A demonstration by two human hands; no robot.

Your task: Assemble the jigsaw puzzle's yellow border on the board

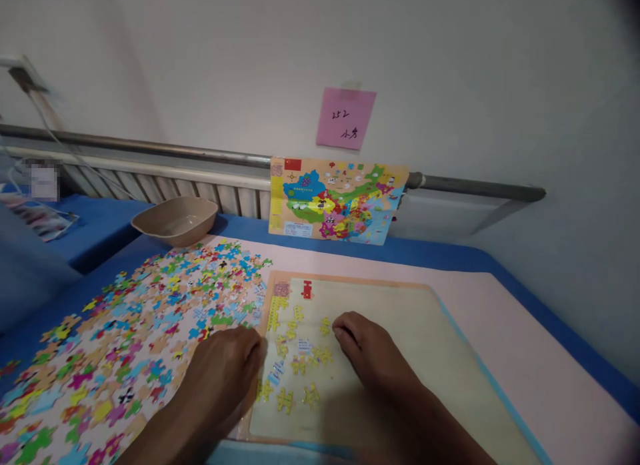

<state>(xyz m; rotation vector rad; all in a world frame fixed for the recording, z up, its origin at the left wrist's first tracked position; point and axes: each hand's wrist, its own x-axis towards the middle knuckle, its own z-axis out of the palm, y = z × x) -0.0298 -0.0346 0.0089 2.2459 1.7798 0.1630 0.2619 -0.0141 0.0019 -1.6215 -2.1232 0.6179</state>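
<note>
OK, L hand [227, 355] curled at left rim of puzzle frame [350, 279], R hand [367, 351] nearly closed just right of yellow pc [325, 327] in frame's left part; can't tell if either grips anything. Best match print w/ far map sheet [340, 201], then press flat, no forcing.

From where I sit, my bare left forearm [173, 418] and right forearm [435, 411] slant inward from below. I have the left hand [227, 358] loosely fisted (its fingertips are hidden from me), the right hand [367, 348] curled too, well apart.
</note>
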